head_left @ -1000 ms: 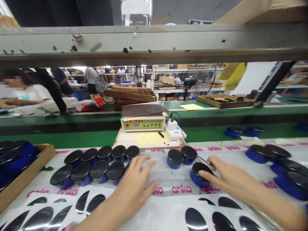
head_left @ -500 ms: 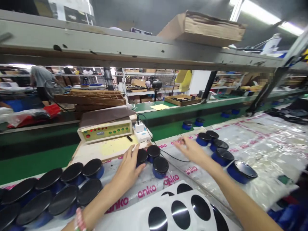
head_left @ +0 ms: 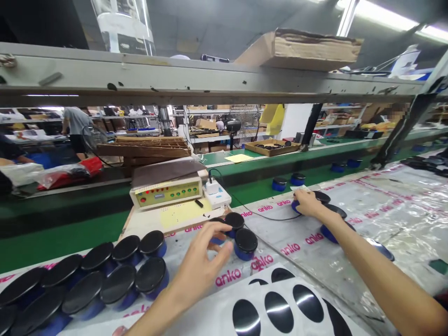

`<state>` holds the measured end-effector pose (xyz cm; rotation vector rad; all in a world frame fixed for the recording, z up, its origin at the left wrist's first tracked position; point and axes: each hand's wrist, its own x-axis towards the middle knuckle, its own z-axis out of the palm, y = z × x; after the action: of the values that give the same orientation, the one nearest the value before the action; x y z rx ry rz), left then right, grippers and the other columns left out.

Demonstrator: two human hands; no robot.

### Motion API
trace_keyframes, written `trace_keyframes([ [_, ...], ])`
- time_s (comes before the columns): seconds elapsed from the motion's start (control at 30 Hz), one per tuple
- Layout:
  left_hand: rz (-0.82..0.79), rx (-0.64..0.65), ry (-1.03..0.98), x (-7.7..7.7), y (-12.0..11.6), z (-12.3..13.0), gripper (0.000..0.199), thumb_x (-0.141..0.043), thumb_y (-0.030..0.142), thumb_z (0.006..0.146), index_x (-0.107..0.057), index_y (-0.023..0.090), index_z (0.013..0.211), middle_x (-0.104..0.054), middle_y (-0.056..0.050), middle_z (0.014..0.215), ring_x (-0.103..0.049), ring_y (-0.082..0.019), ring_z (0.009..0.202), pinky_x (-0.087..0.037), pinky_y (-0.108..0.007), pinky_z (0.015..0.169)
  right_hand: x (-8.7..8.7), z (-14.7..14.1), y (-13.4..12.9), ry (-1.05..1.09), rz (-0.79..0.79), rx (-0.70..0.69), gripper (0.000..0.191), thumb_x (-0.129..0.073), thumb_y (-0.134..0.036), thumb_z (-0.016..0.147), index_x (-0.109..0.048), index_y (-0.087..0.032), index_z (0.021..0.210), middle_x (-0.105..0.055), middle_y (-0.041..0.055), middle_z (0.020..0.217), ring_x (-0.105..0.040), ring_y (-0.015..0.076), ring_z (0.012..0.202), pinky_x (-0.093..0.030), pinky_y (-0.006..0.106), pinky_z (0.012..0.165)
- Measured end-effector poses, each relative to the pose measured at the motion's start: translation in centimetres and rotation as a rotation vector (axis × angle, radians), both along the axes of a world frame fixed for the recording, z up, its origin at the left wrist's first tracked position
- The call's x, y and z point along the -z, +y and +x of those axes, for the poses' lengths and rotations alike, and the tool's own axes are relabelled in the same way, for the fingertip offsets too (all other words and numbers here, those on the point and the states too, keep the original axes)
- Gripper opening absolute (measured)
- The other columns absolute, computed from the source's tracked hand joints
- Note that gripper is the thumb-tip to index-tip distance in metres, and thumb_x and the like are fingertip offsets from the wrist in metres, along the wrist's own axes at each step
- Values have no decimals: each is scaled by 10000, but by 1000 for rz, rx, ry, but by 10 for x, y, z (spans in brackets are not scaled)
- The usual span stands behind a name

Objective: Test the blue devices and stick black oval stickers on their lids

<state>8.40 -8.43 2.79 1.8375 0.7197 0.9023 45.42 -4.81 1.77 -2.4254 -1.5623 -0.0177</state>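
Note:
My left hand (head_left: pixel 206 256) is open, fingers curved and thumb apart, beside a small cluster of round blue units with black tops (head_left: pixel 245 243). One unit of that cluster is partly hidden behind its fingers. Farther right, my right hand (head_left: pixel 308 203) has its fingers closed around a blue round unit (head_left: pixel 296 206) at the near end of another group. The forearm covers part of the other units (head_left: pixel 335 211) there. In front of me lies a white sheet with black round stickers (head_left: pixel 279 311).
Two rows of the same black-topped units (head_left: pixel 119 284) stand at the left. Behind them is a box with lights and buttons (head_left: pixel 168 193), beside a white adapter (head_left: pixel 217 195) with a cable. More units (head_left: pixel 279 184) sit on the green conveyor (head_left: pixel 250 189). A shelf beam (head_left: pixel 196 79) crosses above.
My right hand has moved right and closed on a blue round unit. My left hand has drawn slightly nearer, its fingers more curved. The camera view has shifted left.

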Motion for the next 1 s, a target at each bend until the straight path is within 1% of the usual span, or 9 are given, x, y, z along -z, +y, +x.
trace_keyframes([
  [0.13,-146,60,-138,-7,-8,0,188,-510,346,897,-613,238,1010,-566,-53,1059,-552,-179,952,-483,-291,784,-35,-65,-28,143,131,-303,363,-558,-307,856,-460,-219,1194,-594,45,1031,-594,182,913,-479,304,802],
  [0.2,-140,30,-225,-12,-13,-1,215,-521,363,891,-601,251,1056,-530,-61,1147,-527,-194,1033,-476,-300,827,-49,-112,-48,397,229,-583,202,-555,-374,851,-480,-251,992,-571,53,1138,-593,188,928,-491,289,756],
  [0.27,-161,26,-281,-18,-18,-5,364,-569,400,859,-510,279,1197,-471,-71,1261,-481,-218,1138,-450,-330,903,-60,-156,-67,714,246,-858,259,-604,-372,820,-386,-238,781,-493,62,1285,-560,212,1028,-497,311,788],
  [0.33,-206,82,-307,-22,-19,-11,579,-658,421,791,-403,289,1293,-457,-78,1303,-468,-235,1179,-413,-361,967,-66,-186,-80,832,204,-964,240,-593,-311,832,-370,-240,781,-463,65,1304,-529,227,1095,-501,330,807],
  [0.47,-397,111,-409,-22,-12,-23,566,-731,366,736,-458,239,1215,-557,-71,1215,-522,-235,1140,-428,-358,955,-68,-202,-87,780,264,-907,165,-539,-362,867,-422,-251,901,-537,65,1103,-548,226,1019,-509,353,795],
  [0.57,-670,108,-577,-21,-3,-28,476,-693,391,758,-492,208,1149,-600,-98,1146,-600,-254,1015,-529,-312,714,-67,-200,-90,719,248,-841,250,-310,-418,956,-426,-240,824,-554,16,791,-557,168,693,-505,295,609],
  [0.63,-752,136,-644,-24,0,-30,447,-673,399,764,-533,181,1129,-613,-115,1112,-625,-240,920,-523,-258,585,-67,-203,-94,620,205,-837,309,-250,-407,972,-471,-244,831,-553,11,733,-548,166,654,-486,279,583],
  [0.77,-791,187,-679,-31,1,-34,458,-651,386,773,-578,166,1168,-634,-97,1055,-603,-157,773,-513,-218,560,-63,-217,-95,411,306,-931,198,-352,-323,968,-540,-262,969,-617,19,831,-586,165,732,-470,259,645],
  [1.0,-607,84,-524,-27,0,-35,580,-722,503,700,-508,222,1161,-602,-73,1080,-601,-204,911,-497,-251,656,-57,-220,-88,176,523,-947,150,-416,-216,951,-552,-202,889,-563,-15,635,-508,122,510,-370,248,482],
])
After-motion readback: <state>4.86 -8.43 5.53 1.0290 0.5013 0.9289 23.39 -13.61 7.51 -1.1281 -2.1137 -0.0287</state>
